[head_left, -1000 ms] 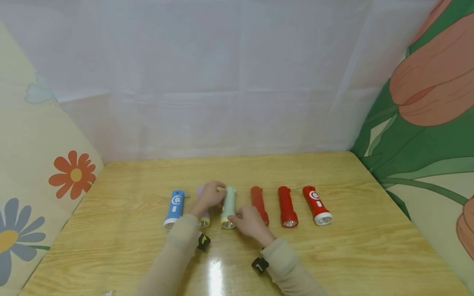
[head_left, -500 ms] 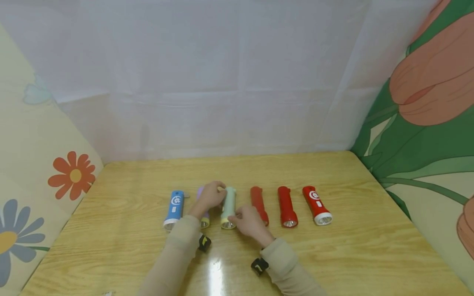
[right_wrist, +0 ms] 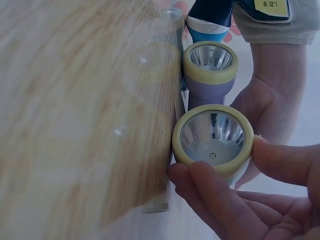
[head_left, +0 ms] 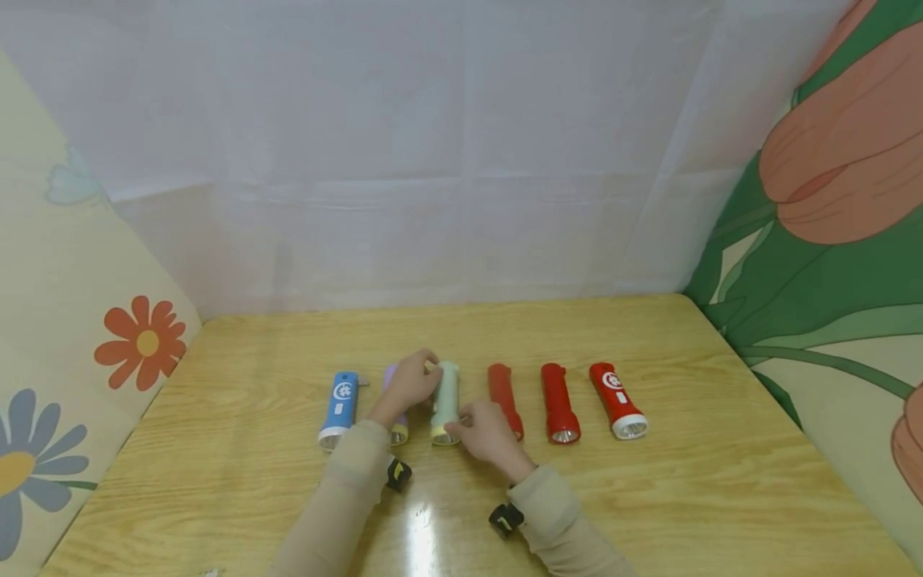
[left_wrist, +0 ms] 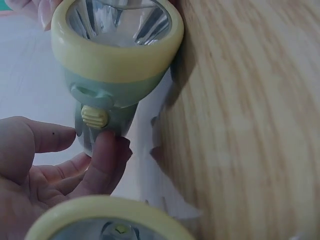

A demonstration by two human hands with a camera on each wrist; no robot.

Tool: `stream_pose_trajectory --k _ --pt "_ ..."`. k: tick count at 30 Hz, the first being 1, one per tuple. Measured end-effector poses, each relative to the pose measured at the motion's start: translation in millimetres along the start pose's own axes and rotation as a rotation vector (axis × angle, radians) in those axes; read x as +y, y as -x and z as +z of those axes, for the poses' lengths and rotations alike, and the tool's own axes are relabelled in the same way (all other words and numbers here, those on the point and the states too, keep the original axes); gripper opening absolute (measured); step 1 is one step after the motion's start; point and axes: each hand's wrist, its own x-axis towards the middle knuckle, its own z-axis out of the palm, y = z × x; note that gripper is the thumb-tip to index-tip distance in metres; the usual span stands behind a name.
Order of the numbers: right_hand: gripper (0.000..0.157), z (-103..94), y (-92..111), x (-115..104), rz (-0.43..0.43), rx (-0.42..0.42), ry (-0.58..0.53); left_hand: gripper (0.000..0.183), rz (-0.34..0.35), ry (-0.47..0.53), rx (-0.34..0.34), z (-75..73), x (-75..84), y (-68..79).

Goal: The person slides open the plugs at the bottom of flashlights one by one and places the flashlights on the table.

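Observation:
A pale green flashlight with a yellow lamp rim lies on the table in the head view, lens toward me. My left hand pinches its narrow body between thumb and fingers, near the yellow switch seen in the left wrist view. At the lamp end, my right hand holds the yellow rim with thumb and fingertips on opposite sides. A purple flashlight with a yellow rim lies just left of it, partly hidden by my left hand in the head view.
A blue flashlight lies at the row's left end. To the right of my hands lie a faded red flashlight, a darker red one and a red one with a white rim. A white cloth hangs behind the wooden table.
The green flashlight has shifted very slightly away from me, along with my left hand. My right hand stays at the lamp rim, and the other flashlights have not moved.

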Motion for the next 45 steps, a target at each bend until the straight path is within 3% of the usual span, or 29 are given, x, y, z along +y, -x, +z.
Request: stream_pose_trajectory --k 19,28,39,45 --pt "0.018 -1.6 0.0 -0.8 0.008 0.017 -0.025 0.03 0.062 0.047 0.063 -5.1 7.5 6.6" --pt "0.02 -1.7 0.2 0.2 -0.022 0.035 -0.003 0.027 0.054 0.131 0.066 -8.1 8.5 9.1" --pt "0.025 0.1 -1.2 1.7 -0.019 0.028 -0.004 0.026 0.06 0.115 0.1 -7.0 4.7 8.0" --pt "0.03 -1.3 -0.7 1.3 -0.016 0.024 -0.016 0.028 0.12 0.102 0.111 -7.0 3.6 8.3"
